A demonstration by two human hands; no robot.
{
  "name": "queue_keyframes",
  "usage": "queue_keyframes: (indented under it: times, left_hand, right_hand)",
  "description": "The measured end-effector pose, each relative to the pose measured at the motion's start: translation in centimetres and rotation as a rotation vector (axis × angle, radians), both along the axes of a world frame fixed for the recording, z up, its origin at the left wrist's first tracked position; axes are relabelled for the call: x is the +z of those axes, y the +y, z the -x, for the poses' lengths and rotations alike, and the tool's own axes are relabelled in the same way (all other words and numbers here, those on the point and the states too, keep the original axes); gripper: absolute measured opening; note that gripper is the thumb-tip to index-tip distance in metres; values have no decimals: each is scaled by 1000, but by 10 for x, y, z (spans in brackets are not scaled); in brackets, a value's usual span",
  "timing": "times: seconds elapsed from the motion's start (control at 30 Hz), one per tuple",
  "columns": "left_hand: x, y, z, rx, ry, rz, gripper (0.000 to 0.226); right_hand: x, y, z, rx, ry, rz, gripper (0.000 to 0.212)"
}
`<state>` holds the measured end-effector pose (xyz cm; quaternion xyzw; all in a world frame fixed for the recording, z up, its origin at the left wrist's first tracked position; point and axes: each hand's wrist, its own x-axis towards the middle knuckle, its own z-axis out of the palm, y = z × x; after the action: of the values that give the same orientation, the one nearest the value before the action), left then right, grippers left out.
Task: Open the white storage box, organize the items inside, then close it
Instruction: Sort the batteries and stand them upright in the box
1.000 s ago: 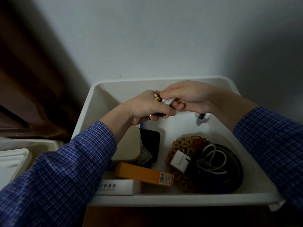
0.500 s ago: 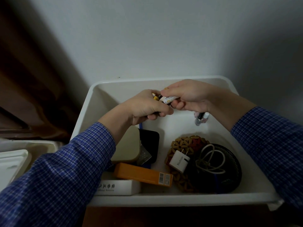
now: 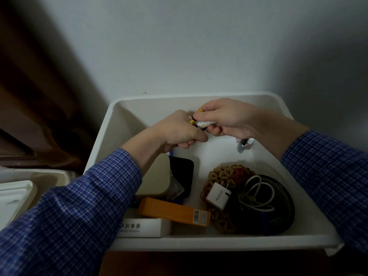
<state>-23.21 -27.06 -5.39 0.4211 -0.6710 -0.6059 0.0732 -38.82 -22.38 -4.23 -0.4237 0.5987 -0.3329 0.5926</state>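
White plastic storage box (image 3: 127, 108) open; your left hand (image 3: 179, 132), right hand (image 3: 225, 118) both gripped small yellow-white item (image 3: 201, 122); sorting unfinished, closing left.

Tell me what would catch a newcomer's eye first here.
Both hands, left hand and right hand, pinch small yellow-and-white items together above the back of the open white storage box. Near the front lie an orange box and a white charger plug on a woven mat.
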Motion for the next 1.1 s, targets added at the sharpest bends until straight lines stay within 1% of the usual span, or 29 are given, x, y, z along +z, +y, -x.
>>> queue_keyframes:
  times: [0.13,0.27,0.33,0.37,0.43,0.47,0.5,0.57,0.6,0.63,0.7,0.73,0.8,0.87,0.97,1.1]
  left_hand:
    - [2,4,-1,-29,4,97,30]
    - [9,5,-1,-32,-1,114,34]
    - [12,1,-3,-29,-62,96,39]
    - [14,-1,-5,-45,-121,98,38]
    - [16,-6,-10,-97,-289,148,30]
    - [17,-8,-12,-106,-352,172,29]
    - [17,-10,-14,-96,-380,187,32]
    - [16,-14,-17,-64,-370,189,41]
    - [16,-14,-17,-60,-358,183,41]
    - [16,-14,-16,-69,-353,173,37]
    - [17,-13,-14,-93,-355,164,30]
    - [17,-13,-14,-97,-355,165,31]
    - [15,-13,-14,-99,-355,165,39]
    - [15,-13,-15,-108,-353,166,44]
    - [14,-13,-13,-119,-360,184,46]
    - [14,-13,-13,-122,-358,199,47]
  right_hand:
    - [-1,0,0,10,-48,-48,8]
    - [-3,-2,2,-5,-73,-43,10]
    - [-5,-3,1,-30,-57,-12,11]
    - [-6,-3,1,-41,-23,10,11]
    - [-11,-2,3,-60,145,75,13]
    - [-14,-1,4,-52,295,117,14]
    - [-18,0,3,-15,491,159,14]
    - [-30,3,-4,133,885,216,11]
    - [-39,5,-7,209,1020,230,10]
    - [-49,7,-10,268,1115,243,12]
    - [-67,7,-11,322,1216,264,17]
    - [-73,7,-9,330,1243,269,19]
    - [-80,6,-3,348,1270,277,18]
    - [-83,5,0,377,1254,277,15]
    - [-86,5,3,404,1239,253,11]
    - [-85,4,3,399,1226,215,12]
